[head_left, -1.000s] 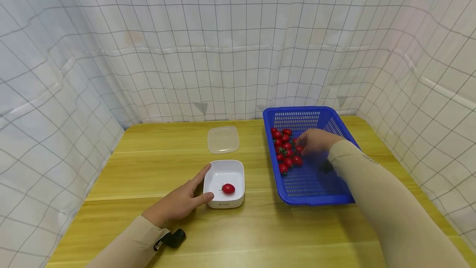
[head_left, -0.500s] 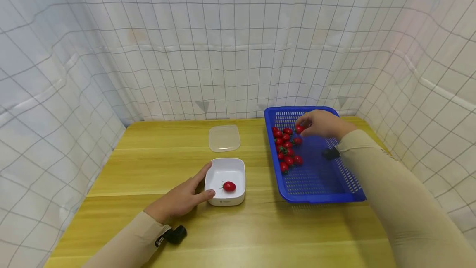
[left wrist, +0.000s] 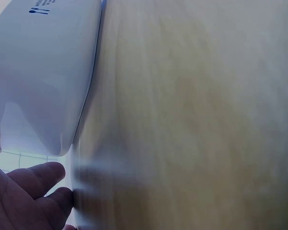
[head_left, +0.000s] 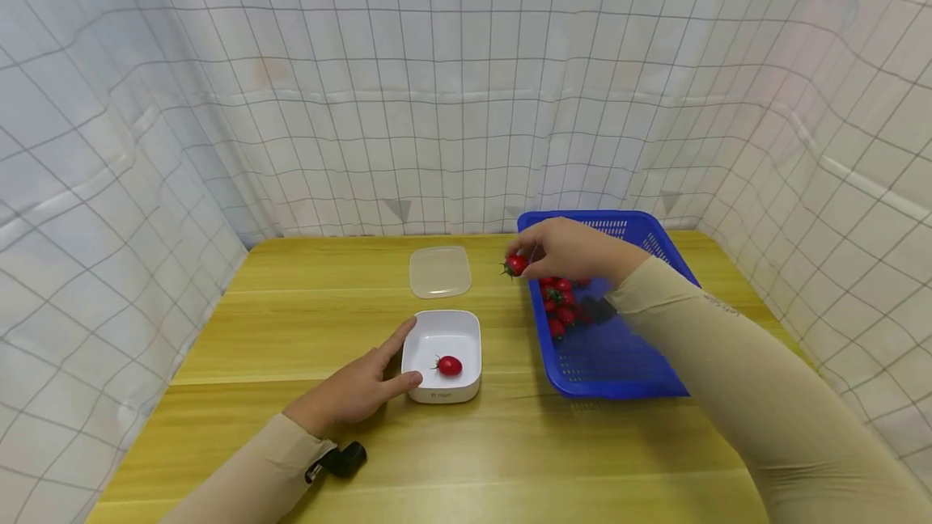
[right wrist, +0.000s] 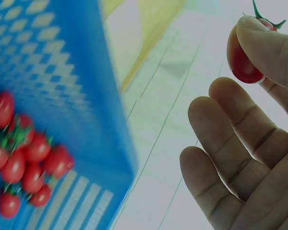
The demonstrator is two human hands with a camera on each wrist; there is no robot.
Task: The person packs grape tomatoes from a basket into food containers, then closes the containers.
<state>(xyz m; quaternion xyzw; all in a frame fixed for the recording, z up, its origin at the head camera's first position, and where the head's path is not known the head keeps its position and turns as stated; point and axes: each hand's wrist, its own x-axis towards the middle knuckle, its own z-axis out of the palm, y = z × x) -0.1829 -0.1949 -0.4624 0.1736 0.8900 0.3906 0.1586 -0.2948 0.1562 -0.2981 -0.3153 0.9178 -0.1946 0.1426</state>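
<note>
My right hand point(head_left: 575, 249) pinches a red cherry tomato point(head_left: 515, 265) with a green stem, over the left rim of the blue basket point(head_left: 619, 388). In the right wrist view the tomato point(right wrist: 245, 60) sits between thumb and forefinger, the other fingers spread loosely. Several more cherry tomatoes point(right wrist: 33, 153) lie grouped along one side of the basket; my right hand and forearm cover part of it. My left hand point(head_left: 357, 386) rests against the left side of a square white container point(head_left: 441, 397), thumb and forefinger stretched along its rim. One cherry tomato point(head_left: 449, 365) lies inside the container.
A flat translucent lid point(head_left: 439, 272) lies on the wooden table point(head_left: 306, 306) behind the white container. Checked white curtains point(head_left: 466, 103) hang behind the table and along both sides.
My right hand has picked up a cherry tomato from the basket and carried it left, over the basket's rim. The left hand and the white container have stayed in place.
</note>
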